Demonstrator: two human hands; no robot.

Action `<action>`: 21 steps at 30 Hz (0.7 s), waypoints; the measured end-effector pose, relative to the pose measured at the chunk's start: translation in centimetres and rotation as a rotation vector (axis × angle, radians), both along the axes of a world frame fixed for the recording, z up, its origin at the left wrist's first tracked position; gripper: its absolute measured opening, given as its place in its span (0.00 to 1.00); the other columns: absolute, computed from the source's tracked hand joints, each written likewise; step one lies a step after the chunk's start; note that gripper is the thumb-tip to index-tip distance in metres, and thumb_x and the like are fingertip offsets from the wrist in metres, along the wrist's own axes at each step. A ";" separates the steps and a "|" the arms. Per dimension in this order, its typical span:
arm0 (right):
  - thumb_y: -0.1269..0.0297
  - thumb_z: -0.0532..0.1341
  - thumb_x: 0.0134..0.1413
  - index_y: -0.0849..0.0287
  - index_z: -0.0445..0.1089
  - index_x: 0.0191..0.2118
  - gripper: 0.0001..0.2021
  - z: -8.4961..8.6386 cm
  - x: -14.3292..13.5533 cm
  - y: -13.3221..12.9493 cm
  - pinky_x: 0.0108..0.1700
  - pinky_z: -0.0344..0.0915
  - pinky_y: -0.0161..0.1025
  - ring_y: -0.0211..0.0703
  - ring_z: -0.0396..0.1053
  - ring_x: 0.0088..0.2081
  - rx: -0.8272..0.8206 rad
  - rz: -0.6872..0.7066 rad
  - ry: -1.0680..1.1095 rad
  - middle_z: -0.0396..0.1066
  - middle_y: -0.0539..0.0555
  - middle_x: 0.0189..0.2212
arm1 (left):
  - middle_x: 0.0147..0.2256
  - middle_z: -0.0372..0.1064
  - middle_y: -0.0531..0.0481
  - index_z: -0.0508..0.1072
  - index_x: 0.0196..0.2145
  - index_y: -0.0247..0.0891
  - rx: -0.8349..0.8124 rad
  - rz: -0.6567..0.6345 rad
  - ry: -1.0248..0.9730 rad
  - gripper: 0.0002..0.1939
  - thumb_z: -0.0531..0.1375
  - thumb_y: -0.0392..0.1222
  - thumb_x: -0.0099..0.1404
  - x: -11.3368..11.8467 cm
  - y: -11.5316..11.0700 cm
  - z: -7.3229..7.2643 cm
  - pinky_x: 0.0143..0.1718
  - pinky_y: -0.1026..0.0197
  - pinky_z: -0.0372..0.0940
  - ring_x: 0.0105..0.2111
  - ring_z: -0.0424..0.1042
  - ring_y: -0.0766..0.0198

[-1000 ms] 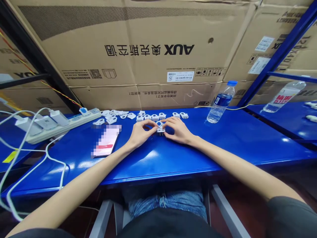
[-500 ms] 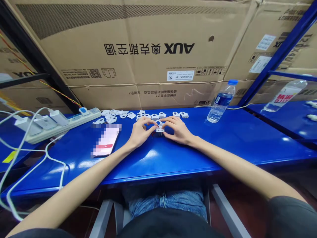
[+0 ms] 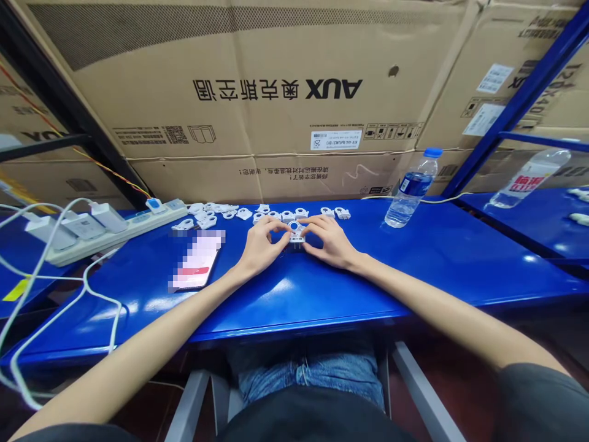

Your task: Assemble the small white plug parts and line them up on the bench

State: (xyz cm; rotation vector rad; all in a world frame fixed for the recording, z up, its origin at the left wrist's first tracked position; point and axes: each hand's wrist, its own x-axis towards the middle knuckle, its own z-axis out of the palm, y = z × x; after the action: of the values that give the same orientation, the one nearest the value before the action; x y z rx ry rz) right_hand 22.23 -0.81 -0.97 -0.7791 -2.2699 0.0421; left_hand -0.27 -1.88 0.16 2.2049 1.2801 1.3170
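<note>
Between my two hands is a small white plug with a round ring at its top and metal prongs pointing toward me. My left hand pinches its left side between thumb and fingers. From the right, my right hand grips the opposite side in the same way. Just behind my hands, several similar white ring-topped plugs lie in a loose row. More of these white pieces are heaped to the left.
A phone lies left of my hands on the blue table. Behind it runs a power strip with chargers and white cables. A water bottle stands at the right. Large cardboard boxes form the back wall.
The plug has tilted slightly in my fingers, and its prongs show a little less clearly. Both hands stay in nearly the same place.
</note>
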 end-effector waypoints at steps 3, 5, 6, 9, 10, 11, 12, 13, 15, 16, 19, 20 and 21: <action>0.63 0.61 0.65 0.52 0.73 0.44 0.05 -0.1 0.2 0.7 0.63 0.62 0.59 0.55 0.69 0.58 -0.023 -0.035 0.023 0.75 0.56 0.58 | 0.37 0.73 0.49 0.80 0.40 0.41 0.008 0.016 0.010 0.07 0.62 0.39 0.66 0.0 0.1 0.0 0.32 0.60 0.66 0.31 0.69 0.63; 0.62 0.61 0.65 0.52 0.74 0.45 0.06 -0.2 0.6 1.7 0.63 0.62 0.59 0.55 0.68 0.58 -0.027 -0.093 0.052 0.74 0.57 0.57 | 0.37 0.72 0.49 0.78 0.40 0.40 0.015 0.028 0.019 0.07 0.61 0.39 0.66 -0.1 0.2 -0.1 0.33 0.60 0.67 0.35 0.71 0.61; 0.61 0.62 0.65 0.52 0.74 0.45 0.06 -0.3 0.8 2.3 0.63 0.62 0.59 0.56 0.68 0.58 -0.028 -0.134 0.068 0.74 0.57 0.57 | 0.37 0.73 0.49 0.78 0.40 0.40 0.016 0.031 0.030 0.07 0.60 0.38 0.66 -0.2 0.3 -0.1 0.34 0.59 0.67 0.35 0.72 0.61; 0.59 0.64 0.64 0.53 0.75 0.46 0.08 -0.9 1.7 4.4 0.62 0.63 0.60 0.58 0.66 0.59 -0.048 -0.278 0.101 0.73 0.58 0.58 | 0.36 0.73 0.49 0.77 0.38 0.40 0.010 0.035 0.081 0.06 0.60 0.39 0.66 -0.3 0.4 -0.4 0.39 0.57 0.69 0.36 0.72 0.60; 0.59 0.65 0.64 0.53 0.76 0.46 0.08 -1.1 2.0 5.0 0.62 0.63 0.60 0.59 0.66 0.59 -0.063 -0.322 0.104 0.73 0.58 0.58 | 0.36 0.74 0.49 0.77 0.37 0.40 0.008 0.035 0.097 0.06 0.60 0.39 0.66 -0.3 0.5 -0.5 0.40 0.56 0.69 0.36 0.72 0.60; 0.59 0.65 0.63 0.53 0.77 0.46 0.08 -1.3 2.2 5.6 0.61 0.63 0.61 0.59 0.66 0.59 -0.079 -0.359 0.101 0.73 0.57 0.58 | 0.36 0.74 0.48 0.77 0.37 0.40 0.007 0.035 0.112 0.06 0.60 0.39 0.66 -0.3 0.5 -0.6 0.42 0.55 0.69 0.36 0.72 0.60; 0.59 0.66 0.62 0.52 0.78 0.46 0.08 -1.5 2.4 6.0 0.61 0.64 0.62 0.60 0.66 0.59 -0.095 -0.391 0.095 0.73 0.57 0.58 | 0.36 0.74 0.48 0.77 0.37 0.40 0.002 0.033 0.128 0.06 0.59 0.39 0.67 -0.3 0.5 -0.6 0.43 0.55 0.69 0.36 0.71 0.59; 0.59 0.66 0.62 0.52 0.78 0.45 0.08 -1.6 2.6 6.4 0.61 0.64 0.62 0.61 0.66 0.59 -0.111 -0.421 0.087 0.73 0.57 0.58 | 0.37 0.74 0.48 0.77 0.37 0.39 -0.005 0.031 0.145 0.06 0.59 0.39 0.67 -0.3 0.5 -0.7 0.44 0.54 0.69 0.36 0.71 0.59; 0.59 0.66 0.62 0.51 0.80 0.45 0.08 -1.8 2.8 6.9 0.61 0.64 0.62 0.62 0.65 0.60 -0.139 -0.476 0.072 0.73 0.56 0.59 | 0.38 0.74 0.47 0.77 0.37 0.40 -0.022 0.026 0.182 0.07 0.59 0.39 0.67 -0.3 0.5 -0.8 0.45 0.54 0.68 0.39 0.72 0.58; 0.59 0.66 0.62 0.51 0.80 0.45 0.08 -1.9 2.9 7.0 0.61 0.63 0.62 0.62 0.65 0.60 -0.151 -0.500 0.066 0.73 0.56 0.59 | 0.39 0.74 0.47 0.77 0.37 0.40 -0.030 0.025 0.203 0.06 0.59 0.39 0.67 -0.4 0.5 -0.8 0.46 0.54 0.68 0.40 0.72 0.57; 0.59 0.67 0.61 0.51 0.81 0.45 0.09 -2.0 3.0 7.3 0.62 0.63 0.61 0.62 0.65 0.59 -0.184 -0.553 0.048 0.73 0.56 0.58 | 0.39 0.75 0.47 0.76 0.36 0.41 -0.045 0.050 0.255 0.06 0.59 0.38 0.66 -0.4 0.5 -0.8 0.47 0.53 0.67 0.44 0.72 0.55; 0.58 0.67 0.61 0.51 0.81 0.45 0.09 -2.0 3.1 7.4 0.62 0.63 0.60 0.62 0.66 0.59 -0.192 -0.559 0.039 0.73 0.56 0.58 | 0.39 0.75 0.47 0.76 0.36 0.41 -0.052 0.066 0.271 0.06 0.59 0.38 0.65 -0.5 0.6 -0.8 0.48 0.52 0.67 0.44 0.72 0.55; 0.58 0.68 0.61 0.51 0.81 0.45 0.09 -2.1 3.1 7.4 0.61 0.63 0.60 0.62 0.66 0.59 -0.199 -0.563 0.031 0.73 0.56 0.58 | 0.39 0.75 0.48 0.75 0.37 0.41 -0.062 0.085 0.285 0.06 0.58 0.37 0.65 -0.5 0.6 -0.8 0.48 0.51 0.66 0.44 0.72 0.54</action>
State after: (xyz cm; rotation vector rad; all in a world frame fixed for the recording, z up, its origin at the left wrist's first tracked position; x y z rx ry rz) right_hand 25.30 6.63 -3.05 -1.4844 -1.9614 0.0164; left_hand -0.77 -1.30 -0.67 2.3815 1.5071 1.0000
